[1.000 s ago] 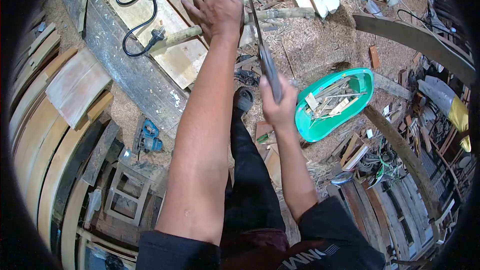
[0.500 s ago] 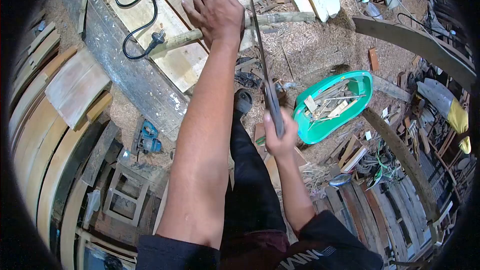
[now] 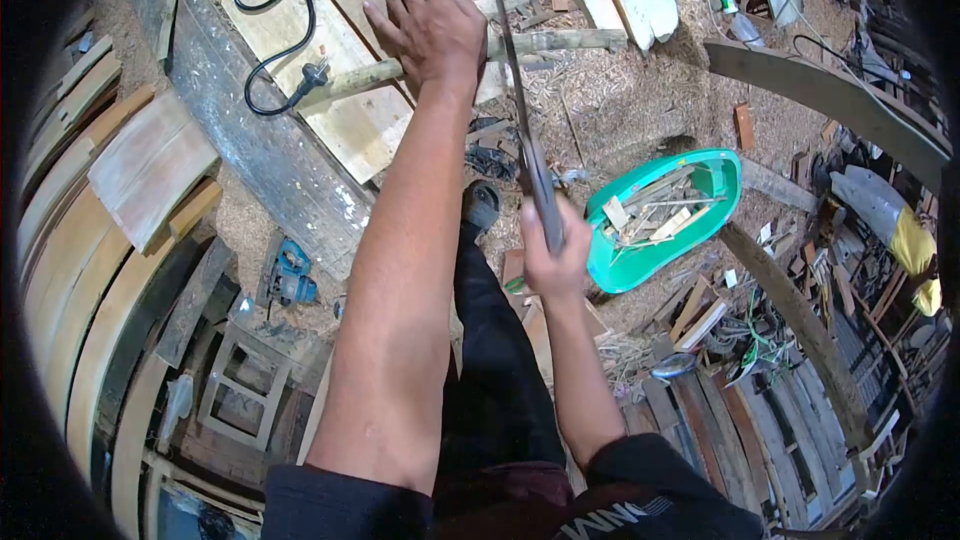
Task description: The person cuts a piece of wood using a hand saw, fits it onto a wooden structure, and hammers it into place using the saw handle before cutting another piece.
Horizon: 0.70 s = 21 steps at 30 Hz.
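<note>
My left hand [image 3: 435,30] lies flat with its fingers spread, its palm bearing down on a thin wooden pole [image 3: 365,78]. Underneath are pale boards [image 3: 365,135] on a worn plank bench. My right hand [image 3: 558,245] is closed around the handle of a handsaw [image 3: 521,100]. The saw points away from me, seen nearly edge-on. Its dark blade crosses the pole just right of my left hand. A black power cord with a plug [image 3: 312,78] lies on the boards near the pole's left end.
A green plastic tub [image 3: 622,277] of wood scraps stands to the right on sawdust. A blue power tool [image 3: 293,275] rests on the floor at left. Curved planks [image 3: 820,88] reach in from the right, and stacked boards [image 3: 100,310] line the left side.
My right hand and the saw have moved slightly forward, away from my body. My left hand stays pressed on the pole.
</note>
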### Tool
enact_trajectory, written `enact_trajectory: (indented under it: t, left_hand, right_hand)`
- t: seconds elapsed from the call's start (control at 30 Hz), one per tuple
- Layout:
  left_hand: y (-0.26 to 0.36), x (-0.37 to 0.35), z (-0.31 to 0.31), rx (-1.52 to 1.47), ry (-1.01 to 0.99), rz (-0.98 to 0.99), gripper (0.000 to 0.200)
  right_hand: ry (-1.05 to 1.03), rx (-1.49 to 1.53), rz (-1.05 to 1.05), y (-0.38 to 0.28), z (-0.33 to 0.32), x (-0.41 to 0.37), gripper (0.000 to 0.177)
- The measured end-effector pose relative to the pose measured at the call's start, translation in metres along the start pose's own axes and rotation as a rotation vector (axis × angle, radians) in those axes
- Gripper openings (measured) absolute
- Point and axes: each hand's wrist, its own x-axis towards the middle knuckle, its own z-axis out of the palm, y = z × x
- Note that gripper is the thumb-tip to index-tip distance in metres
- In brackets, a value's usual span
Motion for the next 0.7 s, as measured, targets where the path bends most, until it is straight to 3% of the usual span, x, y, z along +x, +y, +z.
enact_trajectory:
  t: [0.07,0.3,0.4,0.43,0.57,0.7]
  left_hand:
    - [-0.003,0.001,0.001,0.004,0.018,0.020,0.045]
    - [-0.001,0.003,0.001,0.026,-0.005,-0.002,0.045]
    - [0.002,0.003,-0.004,0.009,-0.022,-0.011,0.045]
    - [0.001,0.003,-0.004,0.020,-0.024,-0.014,0.045]
    - [0.001,0.002,-0.005,0.043,-0.037,-0.011,0.044]
    - [0.002,0.004,-0.004,0.041,-0.021,-0.008,0.044]
  right_hand:
    - [-0.009,0.032,-0.036,-0.018,0.012,0.040,0.020]
    - [0.037,0.099,-0.048,0.001,-0.006,-0.034,0.018]
    - [-0.007,-0.070,-0.063,-0.008,0.003,0.024,0.019]
    - [-0.015,0.043,-0.007,-0.026,0.008,0.040,0.020]
    - [-0.013,-0.081,0.018,-0.016,-0.004,-0.002,0.020]
    - [0.030,0.009,-0.022,-0.011,-0.012,-0.023,0.019]
